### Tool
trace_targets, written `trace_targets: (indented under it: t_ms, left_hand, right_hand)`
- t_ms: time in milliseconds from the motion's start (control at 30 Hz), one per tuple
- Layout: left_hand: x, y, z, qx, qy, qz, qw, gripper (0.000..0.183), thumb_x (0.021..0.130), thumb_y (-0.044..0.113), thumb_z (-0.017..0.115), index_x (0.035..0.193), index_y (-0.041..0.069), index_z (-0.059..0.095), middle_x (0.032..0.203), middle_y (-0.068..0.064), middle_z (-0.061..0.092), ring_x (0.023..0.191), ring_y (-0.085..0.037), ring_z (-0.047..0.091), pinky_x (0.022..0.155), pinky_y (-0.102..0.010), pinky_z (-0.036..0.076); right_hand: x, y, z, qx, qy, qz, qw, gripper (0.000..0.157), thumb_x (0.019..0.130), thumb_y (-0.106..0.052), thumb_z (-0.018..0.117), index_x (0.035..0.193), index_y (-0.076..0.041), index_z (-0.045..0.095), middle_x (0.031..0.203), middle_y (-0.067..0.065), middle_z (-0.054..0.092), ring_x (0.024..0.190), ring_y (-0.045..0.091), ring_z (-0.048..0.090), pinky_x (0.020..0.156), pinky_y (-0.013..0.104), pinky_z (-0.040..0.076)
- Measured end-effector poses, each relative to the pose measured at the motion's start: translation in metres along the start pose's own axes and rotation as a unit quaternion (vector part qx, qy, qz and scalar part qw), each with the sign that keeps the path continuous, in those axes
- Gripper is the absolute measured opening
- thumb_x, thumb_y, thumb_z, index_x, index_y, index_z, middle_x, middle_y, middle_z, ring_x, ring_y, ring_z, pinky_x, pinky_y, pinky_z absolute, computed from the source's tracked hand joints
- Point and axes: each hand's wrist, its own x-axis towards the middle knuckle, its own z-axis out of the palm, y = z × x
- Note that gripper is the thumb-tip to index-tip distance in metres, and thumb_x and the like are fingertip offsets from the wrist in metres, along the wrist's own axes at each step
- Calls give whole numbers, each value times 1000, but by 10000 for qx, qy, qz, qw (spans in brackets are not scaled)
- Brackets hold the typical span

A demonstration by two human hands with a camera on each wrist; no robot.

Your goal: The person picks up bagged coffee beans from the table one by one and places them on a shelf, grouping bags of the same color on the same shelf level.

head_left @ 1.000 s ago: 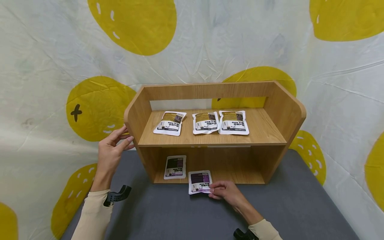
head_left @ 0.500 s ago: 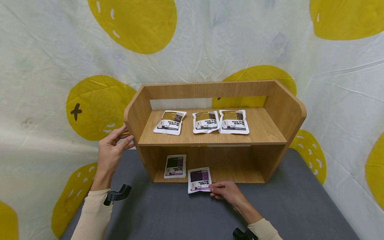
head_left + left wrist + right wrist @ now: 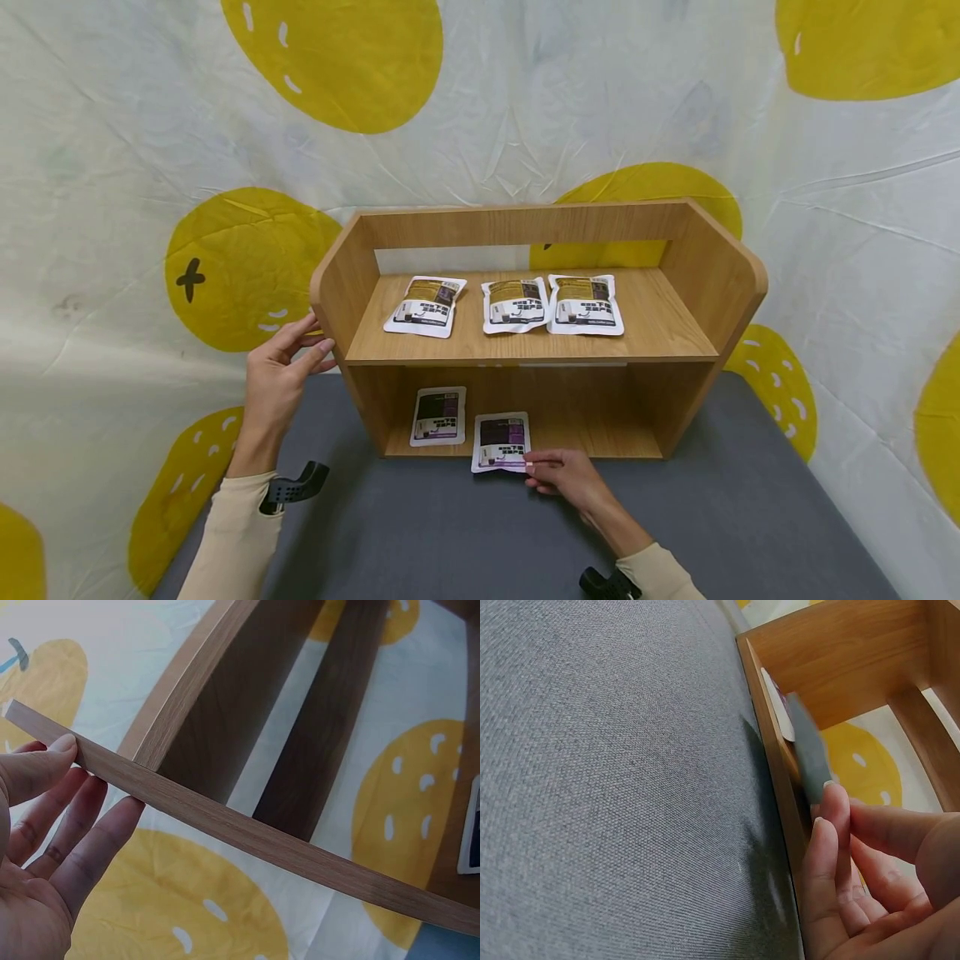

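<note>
In the head view my right hand (image 3: pixel 566 479) pinches the lower right corner of a white pouch (image 3: pixel 501 442) with a black and purple label. The pouch is in front of the wooden shelf's lower level. In the right wrist view its grey back (image 3: pixel 810 746) shows above my fingertips. My left hand (image 3: pixel 281 383) touches the left side panel (image 3: pixel 247 832) of the shelf, its fingers fairly straight on the outer side and its thumb at the front edge. A similar pouch (image 3: pixel 438 416) lies at the left of the lower level.
The two-level wooden shelf (image 3: pixel 532 362) stands on a grey cloth-covered table (image 3: pixel 450 533). Its upper level bears three white pouches with gold labels: one on the left (image 3: pixel 425 307), one in the middle (image 3: pixel 515 306), one on the right (image 3: pixel 585 305). A patterned sheet (image 3: pixel 525 125) hangs behind.
The purple-labelled pouch has moved a little forward toward the lower level, with my right hand following. My left hand has stayed in place.
</note>
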Motion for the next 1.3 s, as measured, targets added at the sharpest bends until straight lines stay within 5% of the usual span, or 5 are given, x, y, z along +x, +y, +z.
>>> trace_targets:
  t_ms: [500,1300]
  left_hand:
    - [0,-1,0,-20,0,35,10000,47,94,0,70,138,12,65,119,-5,67,100,-15,70,73,-30,64]
    - [0,-1,0,-74,22,-13,10000,46,93,0,70,138,10,65,119,-5,66,99,-14,70,73,-30,64]
  right_hand:
    - [5,0,4,-5,169,71,9998,28,94,-5,70,117,13,70,99,21,75,76,14,73,67,22,62]
    - [18,-8,0,-37,-65,-23,10000,42,97,-1,66,134,15,56,121,29,66,85,17,73,73,26,64]
